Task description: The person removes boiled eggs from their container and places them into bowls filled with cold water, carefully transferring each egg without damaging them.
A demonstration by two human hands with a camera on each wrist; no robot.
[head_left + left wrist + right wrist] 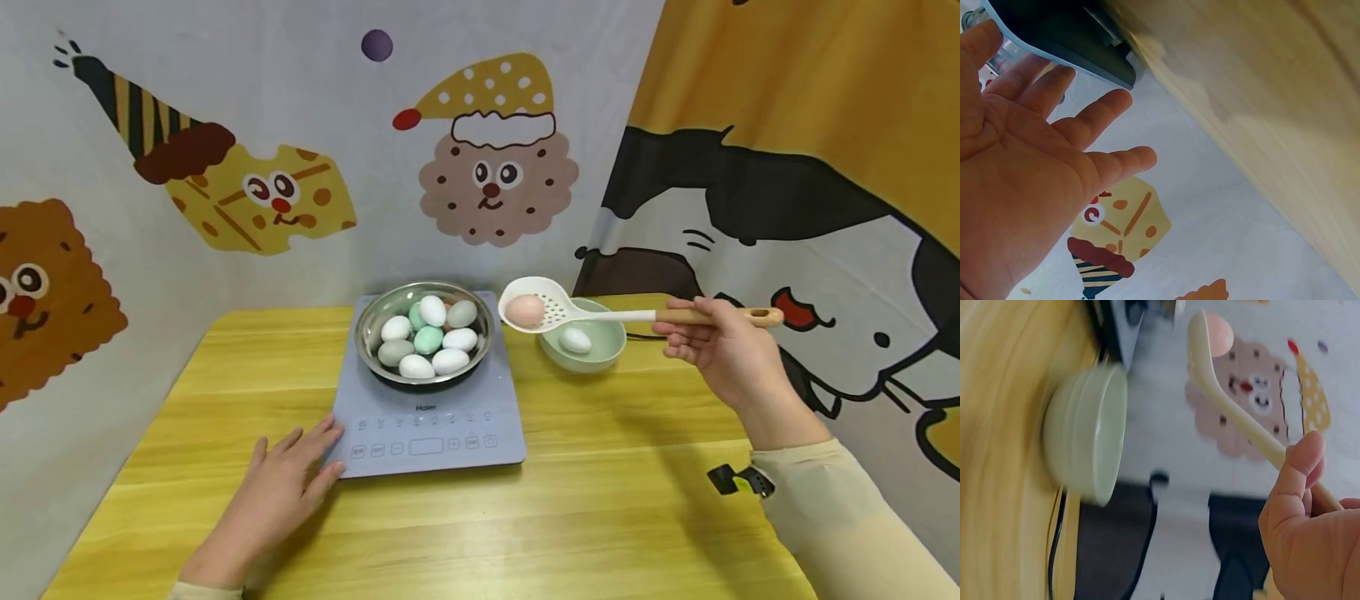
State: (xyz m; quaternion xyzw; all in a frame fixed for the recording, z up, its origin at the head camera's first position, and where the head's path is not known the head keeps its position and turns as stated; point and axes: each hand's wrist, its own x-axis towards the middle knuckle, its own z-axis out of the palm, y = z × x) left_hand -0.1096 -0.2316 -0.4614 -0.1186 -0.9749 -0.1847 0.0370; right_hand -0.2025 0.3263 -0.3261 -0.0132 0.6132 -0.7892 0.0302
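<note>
**While a cooker [487, 392] lies by the left hand [275, 490], the right hand [723, 358] holds up a spoon [626, 317] bearing a pink egg [525, 311]**

Because everything stands on it, the wood-patterned counter [600, 517] comes first, spreading beneath both hands and well past them. Just ahead and to the right of the left hand, the cooker lies flat, its controls [426, 447] on the person's side, likely for easy reach. A steel pan [369, 327] rests on its rear part, farther from the left hand, which leaves those controls uncovered. To the left of the right hand, beside the cooker, a pale green bowl [583, 363] stands upright.

The left hand is spread and holds nothing; its fingertips seem to touch the cooker's left edge, perhaps to steady it, though how firmly I cannot tell. The right hand's fingers and thumb grip the spoon's wooden handle. That handle rises toward the hand while the perforated cup faces up, probably so the egg stays cradled.

Out to the right hand's left, the pink egg sits in that cup, raised between pan and bowl. Farther left, white, grey and green eggs [428, 340] crowd the pan, kept together by its curved wall. Nearer that hand, a white egg [576, 340] lies in the bowl.
</note>
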